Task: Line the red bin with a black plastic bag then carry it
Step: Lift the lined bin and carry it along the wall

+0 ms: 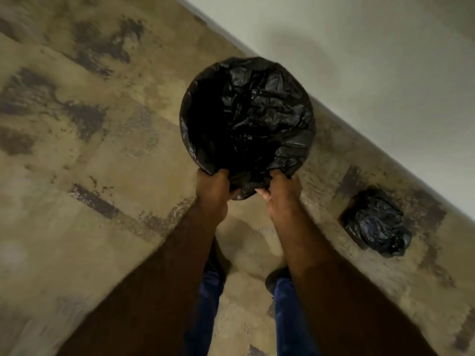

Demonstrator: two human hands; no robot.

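Bin: round bin lined with crinkled black plastic bag (248, 122)
Left hand (213, 187): gripping near bag edge
Right hand (281, 190): gripping near bag edge
Right, by wall: knotted black bag bundle (377, 224)
Writing: unreadable, blurred

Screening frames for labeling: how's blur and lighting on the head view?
Head view: dim, motion smear across the floor and frame edges; black bag interior on the left is crushed to black, folds lit on the right; soft shadow on the wall; both hands slightly soft.
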